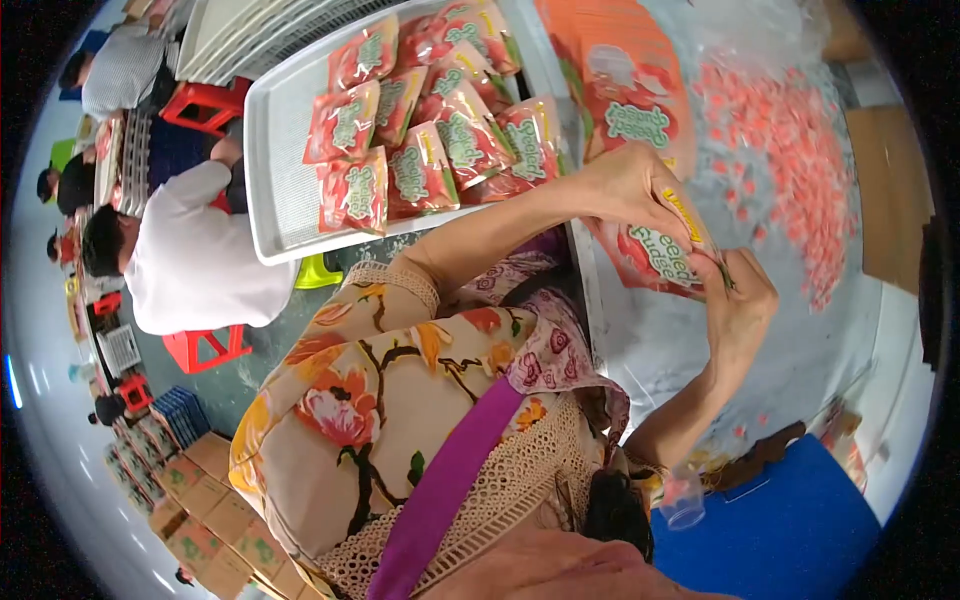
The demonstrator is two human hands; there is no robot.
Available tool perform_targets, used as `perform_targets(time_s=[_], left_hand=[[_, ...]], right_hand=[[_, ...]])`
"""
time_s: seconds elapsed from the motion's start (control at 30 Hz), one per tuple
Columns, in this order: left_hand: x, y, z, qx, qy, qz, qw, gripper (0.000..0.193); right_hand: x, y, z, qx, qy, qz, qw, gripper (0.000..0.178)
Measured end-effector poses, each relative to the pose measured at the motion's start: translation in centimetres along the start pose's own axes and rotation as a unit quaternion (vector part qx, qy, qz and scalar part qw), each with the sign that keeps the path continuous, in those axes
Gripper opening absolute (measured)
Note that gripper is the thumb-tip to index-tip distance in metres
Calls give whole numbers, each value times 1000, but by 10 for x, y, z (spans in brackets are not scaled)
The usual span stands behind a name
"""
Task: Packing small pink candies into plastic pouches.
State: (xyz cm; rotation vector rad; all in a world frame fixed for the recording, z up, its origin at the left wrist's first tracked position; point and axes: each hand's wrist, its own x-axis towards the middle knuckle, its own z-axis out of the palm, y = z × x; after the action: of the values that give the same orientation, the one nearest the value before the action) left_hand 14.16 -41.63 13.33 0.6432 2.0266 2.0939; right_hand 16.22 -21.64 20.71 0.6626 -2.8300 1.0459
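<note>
Landmark: the tray (290,195). Right of it, your tilted pouch (652,252); your left hand (632,185) and right hand (745,285) each pinch its yellow-banded edge, thumbs close together, likely to keep that edge taut. Plump pouches (465,140) lean together inside the tray; its raised rim should stop slides. Flat pouches (620,80) overlap just right of the tray, seemingly for easy reach. Pink candies (785,150) spread farther right. Worktop (815,340) edge runs down beside the tray; widest elbow room seems well right of and below the tray.
</note>
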Motion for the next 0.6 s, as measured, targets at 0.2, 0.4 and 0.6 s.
perform_targets(time_s=[0.2,0.4,0.6], left_hand=[[-14,5,-17,19,72,76,994,16],[-26,9,-24,72,90,118,986,19],[-79,16,-72,223,108,46,968,26]], right_hand=[[18,-14,15,11,-15,-51,999,20],[20,-22,21,7,-35,-63,997,16],[29,-30,60,92,-48,-160,982,24]])
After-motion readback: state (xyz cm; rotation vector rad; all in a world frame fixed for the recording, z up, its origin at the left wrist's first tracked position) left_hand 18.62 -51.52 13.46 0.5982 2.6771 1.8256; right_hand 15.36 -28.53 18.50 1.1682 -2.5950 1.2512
